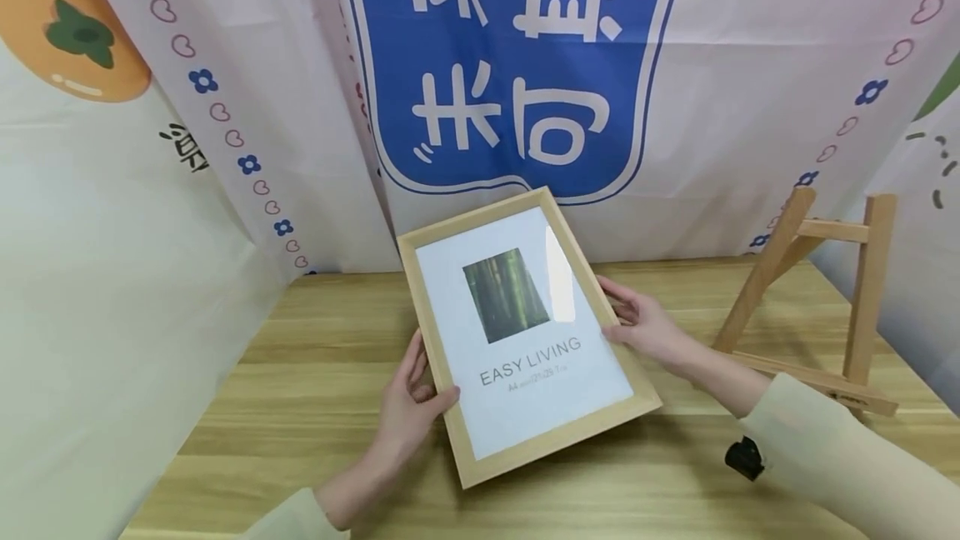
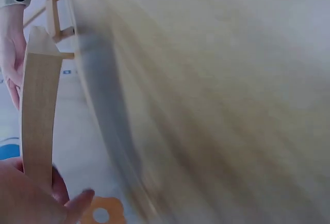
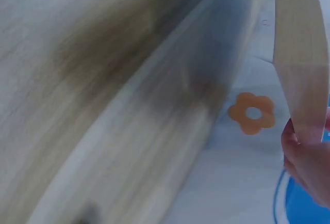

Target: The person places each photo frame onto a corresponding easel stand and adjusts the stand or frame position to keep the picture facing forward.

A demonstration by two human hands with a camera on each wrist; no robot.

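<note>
A light-wood picture frame (image 1: 555, 442) is held tilted above the table, its front turned up toward the head camera. Behind its glazing lies a white sheet with a dark green picture and the words EASY LIVING. My left hand (image 1: 408, 407) grips the left side, thumb on the front edge and fingers at the side and behind. On the opposite side, my right hand (image 1: 645, 327) holds the edge the same way. Both wrist views show the frame's side edge, with the left hand (image 2: 31, 195) and right hand (image 3: 309, 162) gripping it.
A small wooden easel (image 1: 858, 298) stands on the right of the wood-grain table (image 1: 262, 432), close to my right forearm. Printed white cloth (image 1: 720, 148) with a blue sign rises behind the table and along its sides. A black wrist camera (image 1: 745, 458) sits by the right sleeve.
</note>
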